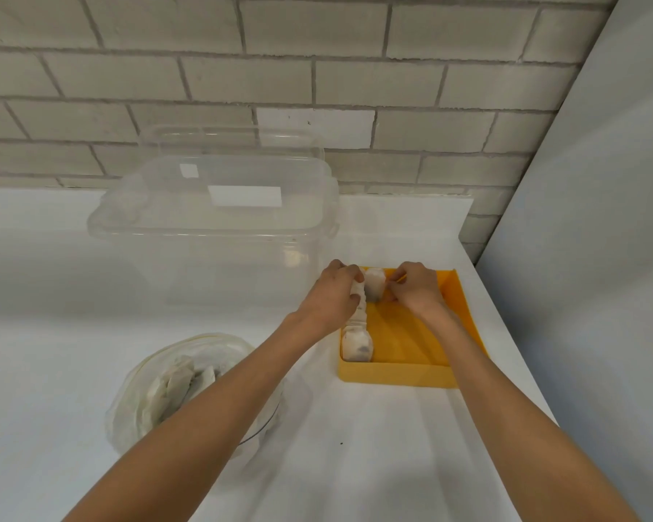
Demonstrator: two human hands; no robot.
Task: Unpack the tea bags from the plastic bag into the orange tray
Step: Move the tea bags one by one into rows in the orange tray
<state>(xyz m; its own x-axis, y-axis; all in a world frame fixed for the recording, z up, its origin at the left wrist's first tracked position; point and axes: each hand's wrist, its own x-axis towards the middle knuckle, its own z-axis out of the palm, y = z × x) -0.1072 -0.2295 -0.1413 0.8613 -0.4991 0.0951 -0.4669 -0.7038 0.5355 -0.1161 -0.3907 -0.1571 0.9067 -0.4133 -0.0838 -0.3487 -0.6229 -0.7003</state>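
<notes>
At the near left of the white table [53, 295], the plastic bag [140, 412] is seen lying open, with loose tea bags [181, 378] still inside it; part of it is covered by the left forearm. Behind it, a clear lidded container [212, 227] is set against the brick wall [317, 69]. Just right of the container, the left hand [332, 295] is held at the far left corner of the orange tray [396, 376], its fingers curled round the far end of a row of tea bags [357, 344] laid along the tray's left wall. One far tea bag [374, 288] is stood beside that row, between the two hands, and is pinched at its right edge by the right hand [415, 288]. The hands are kept close together, parted only by this bag. At the right a grey panel [600, 220] is seen.
</notes>
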